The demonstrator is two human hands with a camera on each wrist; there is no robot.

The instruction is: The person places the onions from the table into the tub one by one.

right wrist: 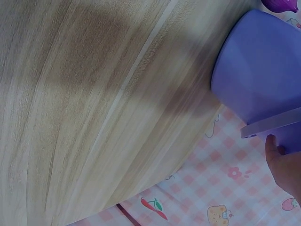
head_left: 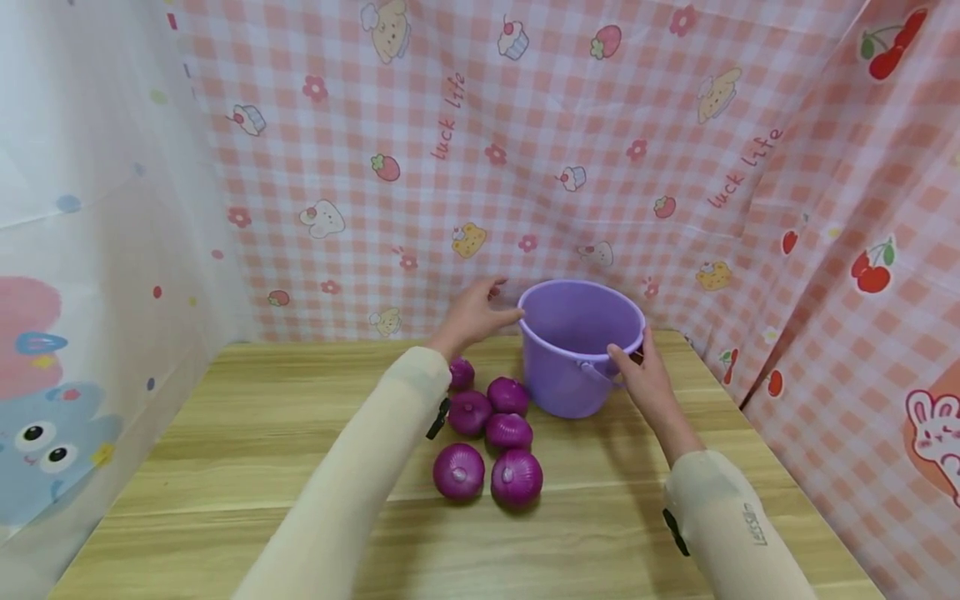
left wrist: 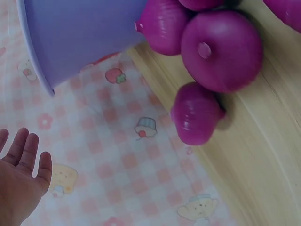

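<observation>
A purple bucket (head_left: 570, 375) stands upright on the table at the back right, its handle hanging down the front. My right hand (head_left: 647, 379) grips the right side of its rim, thumb in front and fingers on the outer side. At the left of the rim is my left hand (head_left: 480, 317), fingers spread and thumb pointing to the rim; whether the thumb touches cannot be told. The left wrist view shows the left hand (left wrist: 21, 183) with its palm empty. Several red onions (head_left: 459, 472) lie grouped left of and in front of the bucket, one partly hidden by the left sleeve.
The wooden table (head_left: 247, 450) extends left and forward of the onions. Behind it hangs a pink checked curtain (head_left: 360, 217), close to the bucket. Another checked curtain (head_left: 840, 367) borders the right side, and a pale printed curtain (head_left: 135, 275) the left.
</observation>
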